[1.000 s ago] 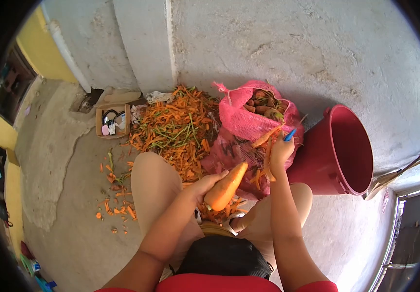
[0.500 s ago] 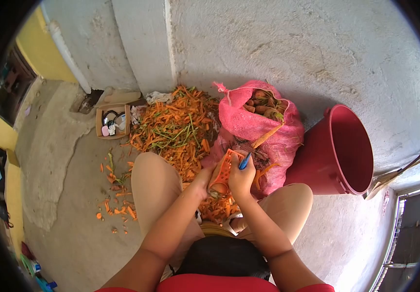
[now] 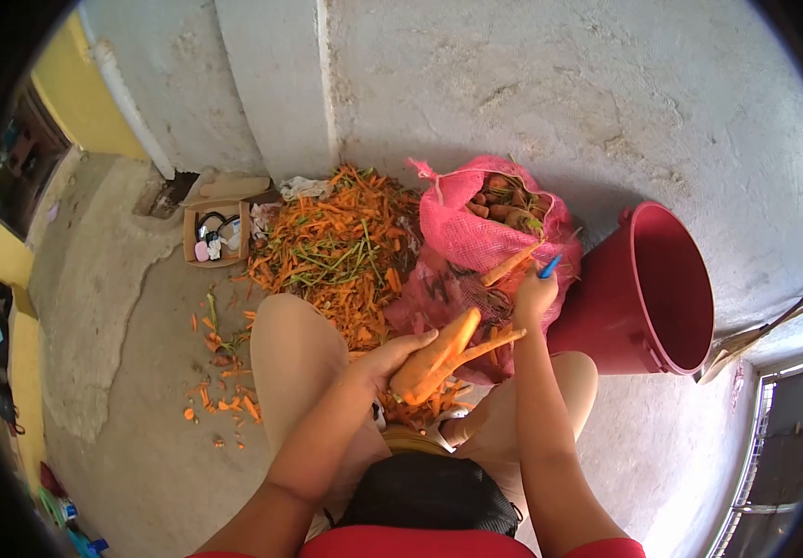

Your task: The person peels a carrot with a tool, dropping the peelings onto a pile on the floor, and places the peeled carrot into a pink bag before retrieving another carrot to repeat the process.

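Observation:
A partly peeled orange carrot (image 3: 434, 358) lies in my left hand (image 3: 390, 361), whose fingers wrap round its thick end. A long strip of peel (image 3: 490, 345) sticks out from the carrot to the right. My right hand (image 3: 536, 296) is closed on a tool with a blue handle (image 3: 550, 267), away from the carrot and in front of the pink sack (image 3: 453, 225). The rest of the tool is hidden or too small to make out. Orange peelings (image 3: 327, 251) with green stems are heaped beyond my knees.
Unpeeled carrots (image 3: 513, 200) fill the open sack. A large dark red bin (image 3: 602, 307) leans at its right. A small cardboard box (image 3: 241, 232) with small items stands left of the heap. A grey wall (image 3: 550, 74) rises behind.
My right hand has moved up and right, away from the carrot, with the blue-handled tool. The carrot now shows peeled orange flesh and points up and right, with a peel strip hanging off it.

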### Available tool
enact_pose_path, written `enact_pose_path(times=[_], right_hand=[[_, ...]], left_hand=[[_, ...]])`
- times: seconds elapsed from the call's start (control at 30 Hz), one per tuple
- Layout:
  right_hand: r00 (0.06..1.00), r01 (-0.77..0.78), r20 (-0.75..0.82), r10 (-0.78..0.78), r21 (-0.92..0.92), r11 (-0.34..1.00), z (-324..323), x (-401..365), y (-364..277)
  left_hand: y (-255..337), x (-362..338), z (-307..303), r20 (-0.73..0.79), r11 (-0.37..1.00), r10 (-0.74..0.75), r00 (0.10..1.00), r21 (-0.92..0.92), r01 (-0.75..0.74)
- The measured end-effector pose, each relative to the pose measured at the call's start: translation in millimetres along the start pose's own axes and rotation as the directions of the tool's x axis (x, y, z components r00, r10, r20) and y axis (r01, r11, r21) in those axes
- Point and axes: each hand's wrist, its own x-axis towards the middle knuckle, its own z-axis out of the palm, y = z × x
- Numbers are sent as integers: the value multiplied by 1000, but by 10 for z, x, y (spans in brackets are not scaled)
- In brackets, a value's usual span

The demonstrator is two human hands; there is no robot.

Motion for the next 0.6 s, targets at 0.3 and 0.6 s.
enact_pose_path(times=[0.3,0.6], right_hand=[[911,-88,400,-100,425,901,-201,-1058,-763],[917,162,335,-215,181,970,-197,-1149,-738]], left_hand=[[-101,396,-329,-82,954,125,989,-263,-142],[-72,332,-219,-138,993,68,988,-87,-81]])
